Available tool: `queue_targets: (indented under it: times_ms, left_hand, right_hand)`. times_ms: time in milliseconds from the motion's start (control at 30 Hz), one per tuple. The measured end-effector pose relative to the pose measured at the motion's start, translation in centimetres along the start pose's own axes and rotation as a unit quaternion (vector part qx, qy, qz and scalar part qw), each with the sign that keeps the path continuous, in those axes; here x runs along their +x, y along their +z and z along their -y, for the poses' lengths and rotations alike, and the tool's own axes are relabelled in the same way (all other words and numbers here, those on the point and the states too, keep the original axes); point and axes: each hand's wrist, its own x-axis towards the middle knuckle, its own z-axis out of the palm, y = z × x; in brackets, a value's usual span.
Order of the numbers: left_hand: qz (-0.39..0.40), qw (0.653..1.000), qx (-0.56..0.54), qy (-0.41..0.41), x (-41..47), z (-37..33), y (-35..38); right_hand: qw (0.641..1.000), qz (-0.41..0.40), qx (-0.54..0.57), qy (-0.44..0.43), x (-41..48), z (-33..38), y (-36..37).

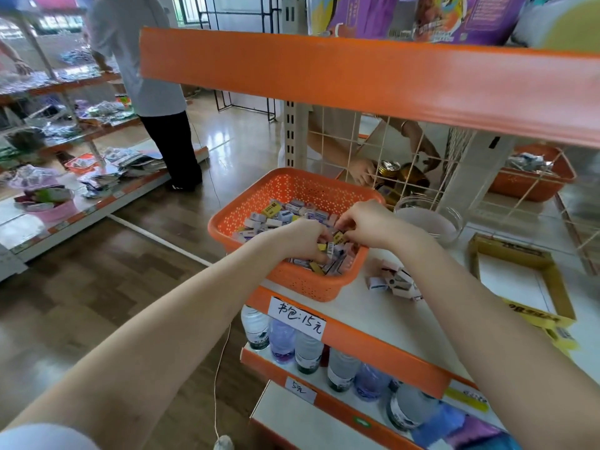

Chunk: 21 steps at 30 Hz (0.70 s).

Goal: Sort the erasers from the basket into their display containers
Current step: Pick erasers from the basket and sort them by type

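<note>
Two hands: both reach into the orange basket (285, 190) at the centre of the frame, close together over the pile.
Left hand (305, 240): fingers curled down among the erasers (289, 216), closed around a few small packs; a yellow one with a barcode shows at its fingertips.
Right hand (367, 224): fingers pinched together on a yellow eraser (339, 237), just beside the left hand's fingertips.
Basket: sits on the white shelf (367, 306) at its near left corner, part of it overhanging the orange shelf edge; it is heaped with white, blue and yellow wrapped erasers.
Loose erasers (394, 282): a small cluster of white packs lies on the shelf just right of the basket, partly behind the right forearm.
Clear round tub (428, 217): stands behind the right wrist, right of the basket.
Yellow cardboard tray (519, 277): lies at right of frame, bare white floor showing inside.
Price label (297, 316): handwritten, stuck on the orange edge below the basket.
Bottles (306, 349): lined up on the shelf beneath.
Other people: one stands at upper left by another shelf; hands show behind the wire grid.
</note>
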Motion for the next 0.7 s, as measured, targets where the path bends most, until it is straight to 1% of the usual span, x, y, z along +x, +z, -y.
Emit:
queue_targets:
  times_ms: [67,233,367,467,567,700]
  left_hand:
    - [0.001,1.0,0.008,0.004,0.6,0.2,0.2]
    - [-0.027,1.0,-0.007,0.002,1.3,0.9,0.8]
    - [-0.009,1.0,0.009,0.003,1.7,1.0,0.9]
    - [-0.012,1.0,0.01,-0.003,1.8,1.0,1.0]
    - [-0.026,0.999,-0.026,-0.008,1.3,1.8,0.4]
    - [-0.06,0.995,-0.08,-0.012,0.1,3.7,-0.9]
  right_hand:
    - [1.0,-0.01,0.019,0.006,0.0,-0.2,0.2]
    - [0.999,-0.026,0.037,0.011,0.0,-0.6,0.5]
    - [0.998,-0.034,0.047,0.011,0.2,-0.8,0.7]
    - [0.997,-0.043,0.057,0.01,0.3,-0.9,0.8]
    - [0.997,-0.045,0.06,0.007,0.4,-1.1,0.6]
    - [0.999,-0.021,0.044,0.007,0.8,-1.2,0.0]
